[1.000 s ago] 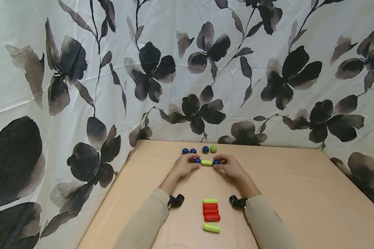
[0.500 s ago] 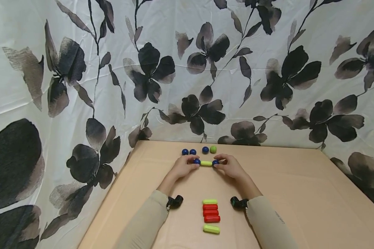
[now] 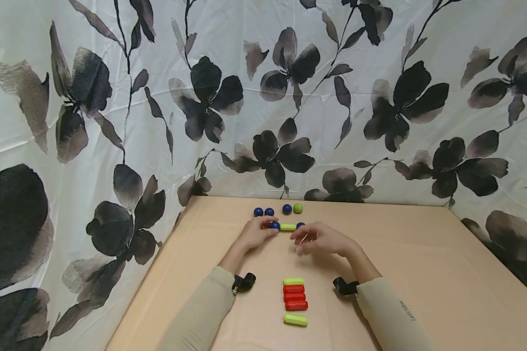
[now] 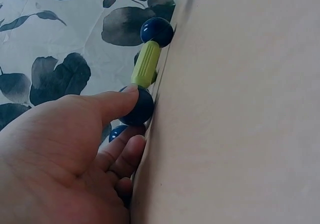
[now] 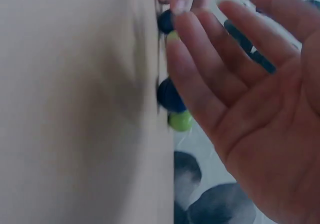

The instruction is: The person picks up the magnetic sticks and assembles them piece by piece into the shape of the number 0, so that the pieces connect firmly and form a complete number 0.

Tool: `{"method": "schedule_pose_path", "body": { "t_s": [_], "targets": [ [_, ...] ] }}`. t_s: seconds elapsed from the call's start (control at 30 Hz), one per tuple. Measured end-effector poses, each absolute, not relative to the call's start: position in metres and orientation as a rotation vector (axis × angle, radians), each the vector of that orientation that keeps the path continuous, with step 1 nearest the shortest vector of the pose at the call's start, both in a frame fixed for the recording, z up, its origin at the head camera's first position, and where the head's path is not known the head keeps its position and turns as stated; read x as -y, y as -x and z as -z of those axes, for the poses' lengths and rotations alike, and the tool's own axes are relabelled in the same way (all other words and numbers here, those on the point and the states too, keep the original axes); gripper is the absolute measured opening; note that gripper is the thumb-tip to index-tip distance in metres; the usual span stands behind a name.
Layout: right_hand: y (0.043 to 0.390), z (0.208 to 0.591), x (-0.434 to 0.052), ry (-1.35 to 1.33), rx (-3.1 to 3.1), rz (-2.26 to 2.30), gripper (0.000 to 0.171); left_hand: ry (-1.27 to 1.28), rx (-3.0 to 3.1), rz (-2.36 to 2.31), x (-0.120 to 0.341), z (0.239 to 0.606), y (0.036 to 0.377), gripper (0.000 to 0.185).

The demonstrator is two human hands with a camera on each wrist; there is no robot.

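A short green stick (image 3: 288, 227) lies on the tan table (image 3: 404, 253) with a blue ball at each end. My left hand (image 3: 270, 229) pinches the left blue ball (image 3: 274, 225); in the left wrist view the thumb lies over this ball (image 4: 139, 108), and the stick (image 4: 146, 64) and far ball (image 4: 156, 31) extend away. My right hand (image 3: 302, 241) hovers just in front of the right blue ball (image 3: 300, 224), its fingers spread and holding nothing. The right wrist view shows its open palm (image 5: 260, 94).
Three blue balls (image 3: 269, 211) and a green ball (image 3: 297, 208) line the table's far edge by the flowered curtain (image 3: 290, 97). Close to me lie a green stick (image 3: 293, 281), three red sticks (image 3: 294, 296) and another green stick (image 3: 295, 320).
My right hand has let go of the right blue ball and drawn back toward me, opening. The left hand keeps its hold on the left ball.
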State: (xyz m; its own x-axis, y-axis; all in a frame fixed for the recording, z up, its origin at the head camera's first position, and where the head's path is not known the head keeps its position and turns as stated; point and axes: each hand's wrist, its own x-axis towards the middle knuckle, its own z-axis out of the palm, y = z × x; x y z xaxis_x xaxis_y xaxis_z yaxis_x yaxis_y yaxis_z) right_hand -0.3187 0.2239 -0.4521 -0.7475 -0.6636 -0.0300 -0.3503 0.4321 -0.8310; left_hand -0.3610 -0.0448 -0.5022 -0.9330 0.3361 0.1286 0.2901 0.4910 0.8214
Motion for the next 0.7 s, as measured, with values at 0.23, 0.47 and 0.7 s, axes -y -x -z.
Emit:
{"method": "schedule_pose_path", "body": {
  "t_s": [0.23, 0.47, 0.7],
  "targets": [
    [0.305, 0.448, -0.201, 0.973, -2.078, 1.057, 0.030, -0.543, -2.651, -1.494, 0.045, 0.502, 0.360, 0.036],
    [0.294, 0.452, -0.185, 0.982, -2.016, 0.918, 0.025, -0.542, -2.651, -1.504, 0.045, 0.502, 0.360, 0.036],
    [0.293, 0.455, -0.180, 0.936, -2.295, 0.809, 0.026, -0.541, -2.640, -1.503, 0.045, 0.504, 0.361, 0.036]
  ]
}}
